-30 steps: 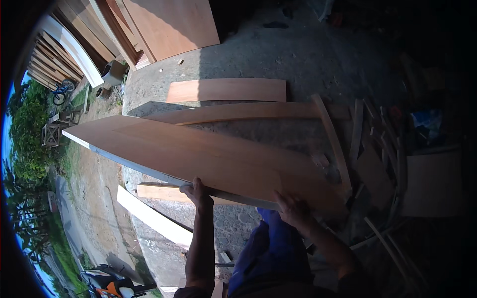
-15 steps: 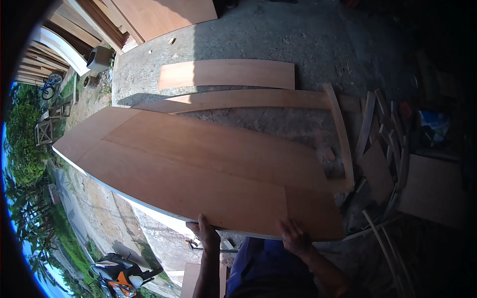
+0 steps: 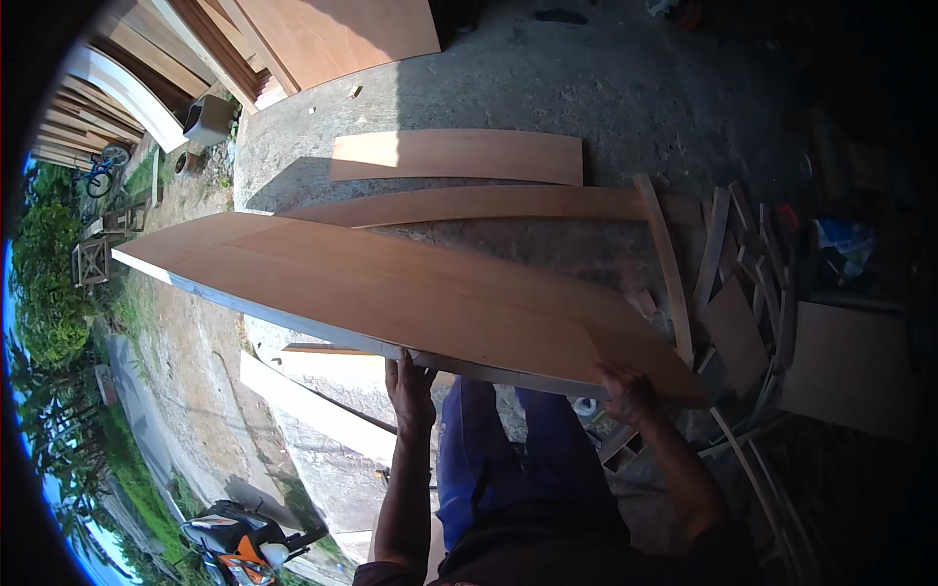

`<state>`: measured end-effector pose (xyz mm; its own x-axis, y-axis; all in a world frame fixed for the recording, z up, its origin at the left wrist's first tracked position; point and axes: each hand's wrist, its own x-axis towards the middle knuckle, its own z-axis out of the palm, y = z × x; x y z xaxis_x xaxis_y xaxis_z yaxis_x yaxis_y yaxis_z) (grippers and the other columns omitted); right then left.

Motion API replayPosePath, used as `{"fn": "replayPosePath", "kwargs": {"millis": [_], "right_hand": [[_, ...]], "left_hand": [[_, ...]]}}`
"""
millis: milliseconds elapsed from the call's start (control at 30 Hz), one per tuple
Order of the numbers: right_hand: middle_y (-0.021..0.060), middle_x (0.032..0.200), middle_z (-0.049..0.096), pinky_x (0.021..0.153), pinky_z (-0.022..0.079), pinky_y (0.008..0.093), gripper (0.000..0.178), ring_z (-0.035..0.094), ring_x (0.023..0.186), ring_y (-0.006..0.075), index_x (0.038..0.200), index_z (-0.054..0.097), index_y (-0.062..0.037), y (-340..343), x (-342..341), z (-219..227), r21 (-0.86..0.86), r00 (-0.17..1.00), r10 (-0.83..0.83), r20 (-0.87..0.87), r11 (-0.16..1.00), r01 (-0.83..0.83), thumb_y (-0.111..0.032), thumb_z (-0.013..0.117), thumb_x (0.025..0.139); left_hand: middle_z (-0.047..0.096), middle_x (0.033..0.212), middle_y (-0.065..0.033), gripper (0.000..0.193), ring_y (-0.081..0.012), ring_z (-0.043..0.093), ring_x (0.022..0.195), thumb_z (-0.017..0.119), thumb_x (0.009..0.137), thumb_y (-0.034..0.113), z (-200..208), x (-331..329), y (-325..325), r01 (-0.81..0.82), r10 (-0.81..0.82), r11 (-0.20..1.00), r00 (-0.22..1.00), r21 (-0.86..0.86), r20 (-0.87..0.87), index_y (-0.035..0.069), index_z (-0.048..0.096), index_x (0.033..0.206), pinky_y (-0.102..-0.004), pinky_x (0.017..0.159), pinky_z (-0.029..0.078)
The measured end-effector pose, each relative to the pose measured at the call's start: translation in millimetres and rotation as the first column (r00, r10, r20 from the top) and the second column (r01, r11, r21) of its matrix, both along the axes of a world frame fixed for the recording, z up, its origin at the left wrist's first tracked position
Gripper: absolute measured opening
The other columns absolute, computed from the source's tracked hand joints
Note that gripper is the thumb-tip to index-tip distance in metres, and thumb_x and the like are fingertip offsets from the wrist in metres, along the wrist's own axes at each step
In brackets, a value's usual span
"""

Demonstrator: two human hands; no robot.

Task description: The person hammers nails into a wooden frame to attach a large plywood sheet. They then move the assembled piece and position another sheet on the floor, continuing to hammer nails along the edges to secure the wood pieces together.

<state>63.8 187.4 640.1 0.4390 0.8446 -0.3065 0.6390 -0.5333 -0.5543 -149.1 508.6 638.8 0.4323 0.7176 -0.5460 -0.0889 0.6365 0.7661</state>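
A long reddish-brown plywood panel (image 3: 420, 293) with a pale, thick near edge spans the middle of the view. It is tilted, and its far-left end tapers. My left hand (image 3: 410, 391) is closed around the near edge, around the middle of the panel's length; its fingertips are partly hidden. Toward the right end, my right hand (image 3: 628, 393) grips the same edge with its fingers over the upper face. Beyond the panel, a curved wooden strip (image 3: 508, 203) lies on the concrete, and a flat rectangular board (image 3: 459, 156) lies farther off.
A crosswise wooden strip (image 3: 667, 269) and several loose offcuts (image 3: 738, 332) are on the right. A white board (image 3: 313, 405) lies at the near left. Large boards (image 3: 337, 39) stand at the far left. A motorcycle (image 3: 244, 542) is parked at the lower left.
The panel has tilted, showing a narrower face and more of its near edge. Both hands have moved up the view with it, the right hand also rightward. More of my legs shows.
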Motion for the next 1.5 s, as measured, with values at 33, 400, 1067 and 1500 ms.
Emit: {"fn": "replayPosePath", "kwargs": {"millis": [33,400,1067,1500], "right_hand": [[0.0164,0.113,0.068,0.09,0.054,0.0462,0.049,0.066,0.103,0.0375,0.121,0.061,-0.0066,2,7,3,-0.031,1.0,-0.01,0.0,0.999,0.01,-0.014,0.07,0.073],[0.0125,0.117,0.068,0.095,0.048,0.0448,0.048,0.064,0.108,0.0326,0.122,0.064,-0.0117,54,22,28,-0.037,0.95,-0.215,0.228,0.973,0.229,-0.009,0.067,0.075],[0.0071,0.089,0.066,0.074,0.048,0.0402,0.04,0.067,0.087,0.0242,0.103,0.059,-0.0106,372,-112,6,-0.084,0.955,-0.207,0.211,0.97,0.229,-0.021,0.075,0.068],[0.0093,0.09,0.07,0.078,0.055,0.0444,0.033,0.07,0.089,0.0311,0.094,0.062,-0.0081,365,-126,-6,-0.151,0.973,-0.207,0.103,0.963,0.221,-0.019,0.076,0.066]], "left_hand": [[0.04,0.149,-0.019,0.08,-0.0337,0.046,0.133,0.052,0.101,0.038,4,-9,24,0.076,-0.077,0.997,0.995,-0.014,-0.061,0.003,0.004,0.155,-0.0492,0.105,0.042],[0.026,0.159,-0.015,0.098,-0.0355,0.02,0.148,0.079,0.074,0.013,70,-48,362,0.969,0.313,-0.245,0.105,0.027,-0.944,0.016,0.024,0.155,-0.0569,0.119,0.017],[0.068,0.096,-0.0183,0.066,-0.0382,0.064,0.093,0.073,0.076,0.016,41,-91,559,0.784,0.08,-0.611,0.202,0.112,-0.976,0.005,0.048,0.136,-0.05,0.087,0.047],[0.069,0.086,-0.0095,0.037,-0.025,0.065,0.079,0.072,0.083,0.029,-7,-114,636,0.861,-0.012,-0.488,-0.169,-0.142,-0.985,0.006,0.066,0.112,-0.0366,0.071,0.052]]}}
